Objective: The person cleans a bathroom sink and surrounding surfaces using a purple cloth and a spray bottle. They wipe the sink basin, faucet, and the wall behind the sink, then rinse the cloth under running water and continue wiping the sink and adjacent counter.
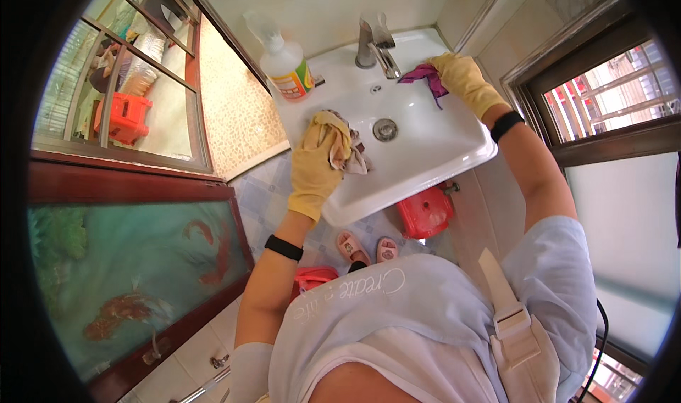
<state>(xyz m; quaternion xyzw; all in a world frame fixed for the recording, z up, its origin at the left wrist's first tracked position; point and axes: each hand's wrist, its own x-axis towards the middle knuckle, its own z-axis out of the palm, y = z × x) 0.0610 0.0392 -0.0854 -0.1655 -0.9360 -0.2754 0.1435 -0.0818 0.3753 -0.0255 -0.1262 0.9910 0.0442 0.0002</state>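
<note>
A white washbasin [433,148] lies in front of me, with a metal drain [385,129] in its bowl and a chrome faucet [367,48] at the back. My left hand [314,165], in a yellow rubber glove, is closed around a bunched pale cloth [357,160] on the basin's left side. Wearing a matching glove, my right hand [464,80] grips a purple cloth [428,80] at the back right rim. Part of that cloth hangs toward the bowl; its fingertips' grip is partly hidden. A spray bottle [286,70] with orange liquid stands on the back left corner.
Under the basin is a red plastic stool [425,215], and a red plastic container [312,277] sits by my feet. A door panel with a fish picture [135,275] stands at the left. A tiled wall and a barred window [603,91] border the right side.
</note>
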